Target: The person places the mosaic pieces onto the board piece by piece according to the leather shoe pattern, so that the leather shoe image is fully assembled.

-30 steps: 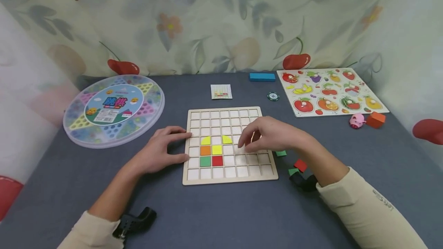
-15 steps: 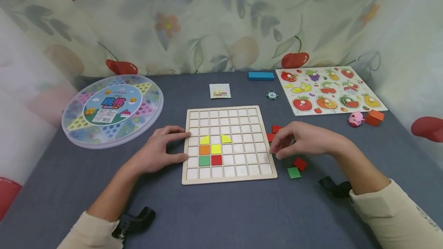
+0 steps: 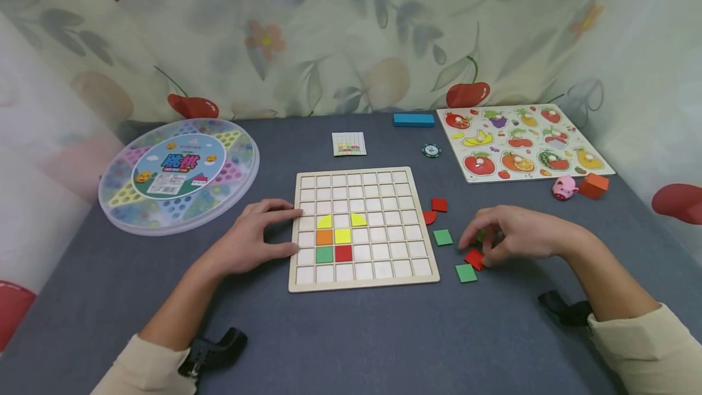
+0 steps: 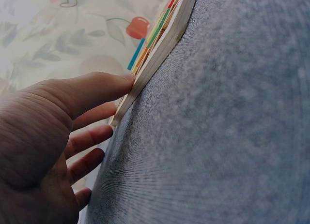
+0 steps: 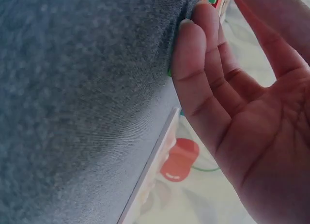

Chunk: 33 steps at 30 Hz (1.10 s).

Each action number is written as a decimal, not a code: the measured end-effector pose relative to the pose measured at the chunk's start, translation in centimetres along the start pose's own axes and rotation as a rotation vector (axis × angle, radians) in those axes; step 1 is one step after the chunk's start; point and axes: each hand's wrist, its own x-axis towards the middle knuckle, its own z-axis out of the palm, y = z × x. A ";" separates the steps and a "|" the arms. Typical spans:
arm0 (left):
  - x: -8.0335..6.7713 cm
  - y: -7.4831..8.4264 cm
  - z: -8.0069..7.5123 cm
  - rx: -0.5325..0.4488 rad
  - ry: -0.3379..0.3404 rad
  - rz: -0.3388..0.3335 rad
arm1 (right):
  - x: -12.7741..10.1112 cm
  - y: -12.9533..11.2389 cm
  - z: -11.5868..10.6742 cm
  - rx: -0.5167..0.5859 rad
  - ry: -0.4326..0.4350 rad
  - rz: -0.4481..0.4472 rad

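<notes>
The tabletop [image 3: 351,340], covered in grey cloth, carried a round game box [image 3: 178,172] at far left, a fruit puzzle [image 3: 523,142] at far right, and a wooden grid board [image 3: 362,227] at centre. Six tiles sat in the board's lower-left cells: two yellow quarter-rounds [image 3: 325,222], an orange square [image 3: 324,237], a yellow square [image 3: 342,236], a green square [image 3: 324,255] and a red square [image 3: 343,253]. A small pattern card [image 3: 348,144] lay beyond the board, with a blue block [image 3: 414,119] and a chip [image 3: 431,150] further right.

The left hand [image 3: 258,236] lay flat, fingers straight, against the board's left edge; the left wrist view showed the fingertips [image 4: 123,81] touching that edge, steadying it.

The right hand [image 3: 515,233] hovered over the loose tiles just right of the board, fingers curled downward. Its fingertips met a red tile [image 3: 474,258]; a green piece seemed to lie beneath the fingers, though the view was too blocked to confirm. Whether any tile was yet pinched could not be told. Nearby lay green tiles [image 3: 442,237] [image 3: 466,273] and two red pieces [image 3: 439,204] [image 3: 429,217].

The step in hand appeared to be selection of the next tile. The next move would call for a clean pinch on one thin tile, a lift clear of its neighbours, and carriage to an empty cell matching the card.
</notes>
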 end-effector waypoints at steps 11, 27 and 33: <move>-0.1 -0.2 0.1 0.005 0.002 0.004 | 0.9 -0.8 0.9 -0.106 0.038 0.055; 0.1 -0.2 0.1 0.011 -0.003 0.000 | 1.7 -0.8 -0.6 0.067 0.084 0.074; 0.1 -0.3 0.2 0.011 -0.001 0.001 | 2.9 -2.0 -0.6 0.097 0.127 0.028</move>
